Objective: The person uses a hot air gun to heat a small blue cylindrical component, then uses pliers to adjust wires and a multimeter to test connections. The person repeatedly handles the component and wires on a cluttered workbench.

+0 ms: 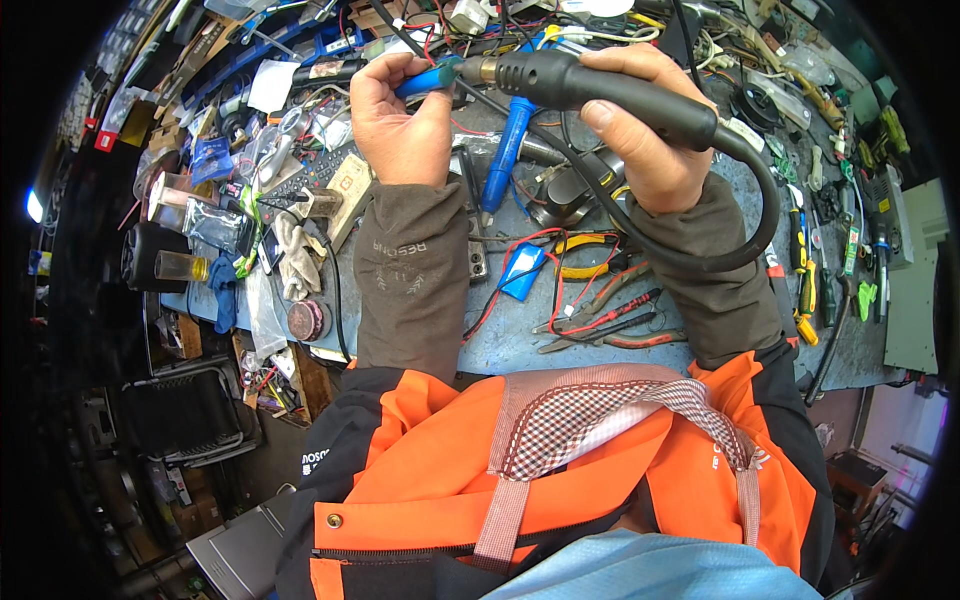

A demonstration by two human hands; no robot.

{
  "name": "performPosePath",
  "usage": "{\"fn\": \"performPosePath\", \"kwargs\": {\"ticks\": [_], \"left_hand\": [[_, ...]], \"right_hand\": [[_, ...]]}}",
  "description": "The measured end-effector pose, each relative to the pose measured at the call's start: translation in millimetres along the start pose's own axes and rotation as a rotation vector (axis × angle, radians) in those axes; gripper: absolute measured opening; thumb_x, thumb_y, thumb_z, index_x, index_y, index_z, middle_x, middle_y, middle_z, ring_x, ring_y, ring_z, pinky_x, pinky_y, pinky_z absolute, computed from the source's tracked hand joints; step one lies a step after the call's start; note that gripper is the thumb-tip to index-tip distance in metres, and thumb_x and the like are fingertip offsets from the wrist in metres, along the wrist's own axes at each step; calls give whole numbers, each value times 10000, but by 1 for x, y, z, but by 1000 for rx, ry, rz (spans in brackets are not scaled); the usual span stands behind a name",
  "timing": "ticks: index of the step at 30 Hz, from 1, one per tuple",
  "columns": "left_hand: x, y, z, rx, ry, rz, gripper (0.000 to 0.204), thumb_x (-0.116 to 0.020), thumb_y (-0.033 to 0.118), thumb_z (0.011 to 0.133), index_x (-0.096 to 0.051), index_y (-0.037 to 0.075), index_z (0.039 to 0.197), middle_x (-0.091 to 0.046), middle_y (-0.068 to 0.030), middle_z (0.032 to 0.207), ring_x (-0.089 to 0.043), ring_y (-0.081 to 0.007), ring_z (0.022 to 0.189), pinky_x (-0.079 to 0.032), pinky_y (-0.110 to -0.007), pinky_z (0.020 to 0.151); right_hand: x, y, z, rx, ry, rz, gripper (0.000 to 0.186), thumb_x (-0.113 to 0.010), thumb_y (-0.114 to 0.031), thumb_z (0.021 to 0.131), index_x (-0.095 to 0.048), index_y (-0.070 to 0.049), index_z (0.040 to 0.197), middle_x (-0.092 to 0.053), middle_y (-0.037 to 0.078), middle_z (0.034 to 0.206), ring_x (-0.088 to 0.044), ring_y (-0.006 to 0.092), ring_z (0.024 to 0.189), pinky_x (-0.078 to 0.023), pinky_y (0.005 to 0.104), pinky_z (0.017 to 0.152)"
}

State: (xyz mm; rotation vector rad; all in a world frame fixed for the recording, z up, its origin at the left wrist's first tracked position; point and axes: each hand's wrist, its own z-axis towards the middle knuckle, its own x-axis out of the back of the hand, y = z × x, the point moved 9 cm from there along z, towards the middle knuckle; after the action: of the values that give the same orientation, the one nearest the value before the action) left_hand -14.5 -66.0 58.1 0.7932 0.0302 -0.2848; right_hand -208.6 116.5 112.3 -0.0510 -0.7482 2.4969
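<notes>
My left hand [402,135] pinches a small blue cylinder with a greenish end [428,80], which looks like a battery cell. My right hand [655,150] is wrapped round the black handle of a hot-air gun [610,92]. The gun's metal nozzle points left, close to the cylinder's end; whether they touch I cannot tell. From the handle a thick black hose [765,200] loops down over my right sleeve. Between my forearms lie a blue tubular tool [508,150], a small blue pack [522,272] by red and black wires, and yellow-and-black-handled pliers [585,242].
Near the blue bench's [500,345] front edge are red and black test probes [630,312] and red-handled pliers [650,340]. A round tin [309,320] and a pale glove [297,262] lie left. Screwdrivers [808,290] line the right. Cables and tools crowd the back.
</notes>
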Motion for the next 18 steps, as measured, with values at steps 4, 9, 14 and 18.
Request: {"fn": "performPosePath", "kwargs": {"ticks": [4, 9, 14, 18], "left_hand": [[2, 1, 0, 8, -1, 3, 485, -750, -170, 800, -590, 22, 1216, -682, -92, 1122, -670, -174, 1051, -549, -316, 987], [0, 1, 0, 23, -4, -3, 452, -756, -164, 809, -607, 19, 1195, -685, -90, 1118, -669, -168, 1043, -545, -307, 978], [3, -7, -2, 61, -23, 19, 396, -815, -143, 830, -658, -16, 1171, -720, -97, 1110, -691, -153, 1000, -566, -284, 934], [6, -8, 1, -6, -31, 66, 354, -784, -151, 838, -676, -24, 1151, -735, -94, 1098, -699, -150, 981, -572, -285, 915]], "right_hand": [[-6, -5, 0, 31, -97, -64, 374, -785, -153, 888, -725, 61, 1189, -734, 147, 1059, -691, 204, 922, -542, 325, 844], [2, -4, 2, 14, 8, -45, 347, -846, -130, 854, -749, 45, 1138, -755, 148, 1012, -707, 232, 881, -551, 336, 811], [1, -1, 0, 21, -35, -22, 347, -842, -130, 858, -748, 44, 1143, -751, 158, 1040, -712, 241, 908, -553, 342, 826], [-7, -8, 4, 63, -114, 47, 373, -850, -156, 844, -748, 52, 1136, -744, 161, 1017, -707, 247, 889, -545, 351, 808]]}}
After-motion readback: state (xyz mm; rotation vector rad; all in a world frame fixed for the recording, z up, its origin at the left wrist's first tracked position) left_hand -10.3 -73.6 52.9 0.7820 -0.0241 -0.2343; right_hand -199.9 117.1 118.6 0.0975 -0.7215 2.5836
